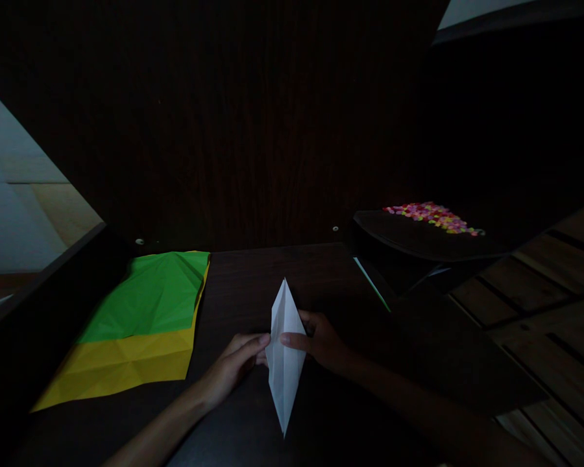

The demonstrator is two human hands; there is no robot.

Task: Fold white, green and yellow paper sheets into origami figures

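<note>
A folded white sheet of paper [283, 383] stands out in the middle of the view, shaped like a long diamond with a crease down its length and pointed ends at top and bottom. On its left edge, my left hand [236, 360] pinches the paper with the thumb near the edge. From the right side my right hand [324, 340] grips it, thumb lying across the front face and fingers behind. The fingers behind the paper are partly hidden.
A creased green sheet [150, 295] overlaps a creased yellow sheet [126, 366] on the dark table [243, 275] at left. Colourful small pieces [435, 217] lie on a dark surface at right. A dark upright panel [248, 130] rises behind; slatted wood [540, 285] shows at far right.
</note>
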